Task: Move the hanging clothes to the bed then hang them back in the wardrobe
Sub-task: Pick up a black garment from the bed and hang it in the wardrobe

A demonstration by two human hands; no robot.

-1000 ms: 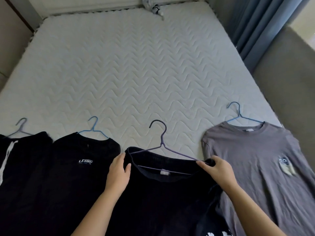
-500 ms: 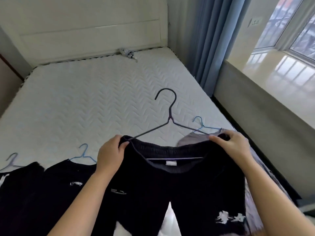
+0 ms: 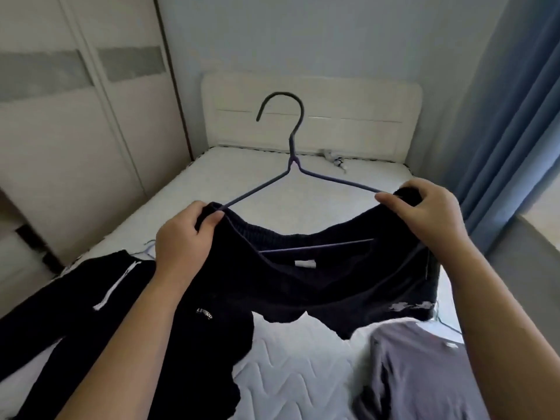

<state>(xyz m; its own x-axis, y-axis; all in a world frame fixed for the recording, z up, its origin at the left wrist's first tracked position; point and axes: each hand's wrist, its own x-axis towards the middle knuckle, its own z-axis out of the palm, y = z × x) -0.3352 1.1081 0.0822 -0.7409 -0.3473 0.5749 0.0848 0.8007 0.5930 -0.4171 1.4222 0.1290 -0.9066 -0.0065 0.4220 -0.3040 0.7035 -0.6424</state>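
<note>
A pair of black shorts (image 3: 327,286) on a dark wire hanger (image 3: 292,153) is held up in the air above the bed (image 3: 297,359). My left hand (image 3: 185,237) grips the left end of the waistband and hanger. My right hand (image 3: 424,216) grips the right end. The hanger's hook points up. On the mattress below lie a black T-shirt with a small logo (image 3: 194,344), black trousers with a white stripe (image 3: 75,304) at the left, and a grey T-shirt (image 3: 418,374) at the right.
A wardrobe with pale sliding doors (image 3: 75,131) stands along the left of the bed. A white headboard (image 3: 312,113) is at the far end. Blue curtains (image 3: 509,116) hang at the right, beside a low grey ledge (image 3: 527,250).
Both hands have lifted the black shorts on the hanger off the mattress and up to chest height. My view has risen from the bed toward the headboard and wardrobe.
</note>
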